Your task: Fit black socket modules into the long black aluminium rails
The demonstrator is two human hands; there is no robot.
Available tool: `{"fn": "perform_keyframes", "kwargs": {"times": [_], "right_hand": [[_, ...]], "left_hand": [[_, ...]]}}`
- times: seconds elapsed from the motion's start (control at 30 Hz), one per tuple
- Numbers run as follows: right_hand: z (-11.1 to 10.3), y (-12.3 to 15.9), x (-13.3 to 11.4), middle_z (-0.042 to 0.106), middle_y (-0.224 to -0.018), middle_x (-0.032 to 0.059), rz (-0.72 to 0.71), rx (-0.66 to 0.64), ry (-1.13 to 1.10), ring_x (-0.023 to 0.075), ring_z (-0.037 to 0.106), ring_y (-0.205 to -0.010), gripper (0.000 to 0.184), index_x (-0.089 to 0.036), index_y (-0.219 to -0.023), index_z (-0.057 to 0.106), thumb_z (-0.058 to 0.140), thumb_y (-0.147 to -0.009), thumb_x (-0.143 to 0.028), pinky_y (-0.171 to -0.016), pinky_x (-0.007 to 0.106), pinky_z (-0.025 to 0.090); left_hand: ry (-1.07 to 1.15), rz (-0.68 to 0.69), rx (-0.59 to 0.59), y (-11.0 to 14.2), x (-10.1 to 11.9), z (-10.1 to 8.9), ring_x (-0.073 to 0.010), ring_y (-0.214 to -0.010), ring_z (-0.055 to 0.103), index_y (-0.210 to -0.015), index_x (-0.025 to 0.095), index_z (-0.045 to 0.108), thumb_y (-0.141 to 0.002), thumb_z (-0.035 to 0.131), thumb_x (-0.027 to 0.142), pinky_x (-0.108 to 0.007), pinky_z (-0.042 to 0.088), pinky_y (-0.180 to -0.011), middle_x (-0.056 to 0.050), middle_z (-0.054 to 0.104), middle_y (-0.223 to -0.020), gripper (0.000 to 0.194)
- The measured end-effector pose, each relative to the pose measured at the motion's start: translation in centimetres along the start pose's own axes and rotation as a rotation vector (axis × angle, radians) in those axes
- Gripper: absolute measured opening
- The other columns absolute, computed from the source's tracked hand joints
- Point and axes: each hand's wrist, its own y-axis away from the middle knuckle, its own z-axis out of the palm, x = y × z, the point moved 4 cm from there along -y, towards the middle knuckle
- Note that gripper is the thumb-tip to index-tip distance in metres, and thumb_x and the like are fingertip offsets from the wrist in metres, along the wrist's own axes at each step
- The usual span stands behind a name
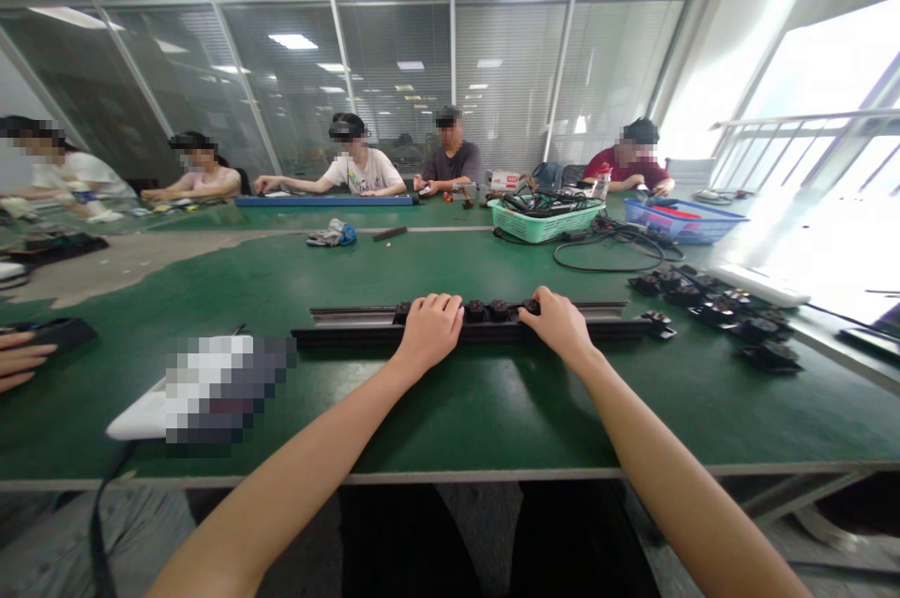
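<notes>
A long black rail [344, 328] with a metallic inner channel lies across the table in front of me. Several black round-topped modules [499, 309] sit in its channel. My left hand [431, 326] is curled over the rail's middle, gripping a module whose shape is mostly covered by the fingers. To its right, my right hand [561, 324] pinches another black module [529, 307] between thumb and fingers at the channel. Just past the rail's right end lies a loose module [659, 325].
More black modules [717, 307] are clustered on the right. A green basket [548, 221] of cables and a blue basket [685, 223] stand farther back. At left lie a white, partly pixelated object [141, 411] and another person's hand [24, 361]. Several people sit across the table.
</notes>
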Motion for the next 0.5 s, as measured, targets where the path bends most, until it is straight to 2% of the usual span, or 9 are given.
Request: {"fn": "perform_keyframes", "kwargs": {"times": [0.5], "right_hand": [[-0.31, -0.01, 0.44, 0.072, -0.106, 0.0132, 0.044, -0.017, 0.021, 0.027, 0.068, -0.099, 0.027, -0.018, -0.108, 0.059, 0.053, -0.095, -0.041, -0.07, 0.032, 0.042]], "left_hand": [[0.009, -0.001, -0.001, 0.0, 0.01, -0.11, -0.0244, -0.111, 0.06, -0.122, 0.018, 0.062, -0.107, 0.033, 0.031, -0.039, 0.042, -0.096, -0.011, 0.07, -0.119, 0.035]]}}
